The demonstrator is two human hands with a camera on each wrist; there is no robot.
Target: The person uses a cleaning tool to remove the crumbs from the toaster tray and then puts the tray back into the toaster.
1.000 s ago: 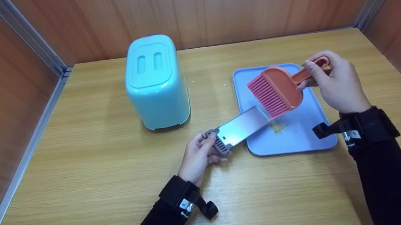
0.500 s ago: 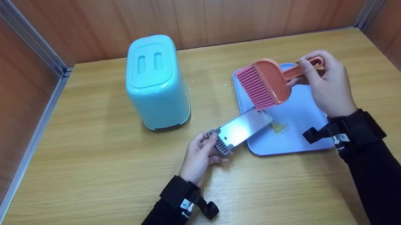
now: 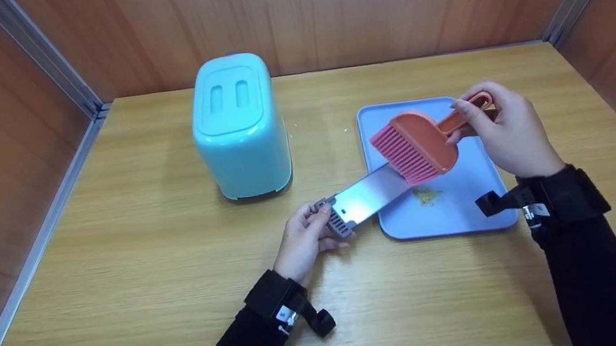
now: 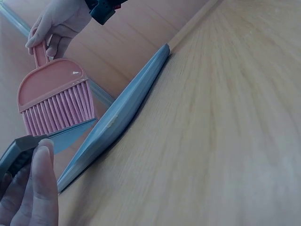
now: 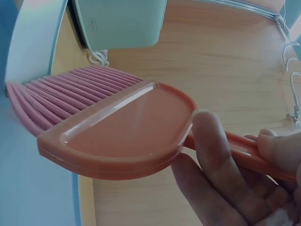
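A: Right hand [image 3: 509,130] up over the tray, grip pinched on the loop handle of the small pink plastic hand brush [image 3: 415,146], thumb on top, fingers curled beneath.

B: And the bristles are pointing down and toward the left hand, their tips at the far end of that flat shiny metal crumb tray with the grey ribbed plastic end [image 3: 366,196]. The wrist view puts the bristles right on the metal's edge.

A: The left hand [image 3: 304,243] has its grip clamped on that grey end, thumb along the top. The metal sheet slants from the hand up over the near left edge of the light blue rectangular plastic tray [image 3: 464,219].

B: The blue tray lies flat on the light wooden worktop [image 3: 122,275]. There's a small heap of yellowish crumbs [image 3: 425,196] on it, just beyond the metal sheet's end and below the brush.

A: Off to the left, well apart from both hands, stands the mint-green plastic toaster [image 3: 240,134], two slots in its top. A few stray crumbs lie on the wood between it and the tray.
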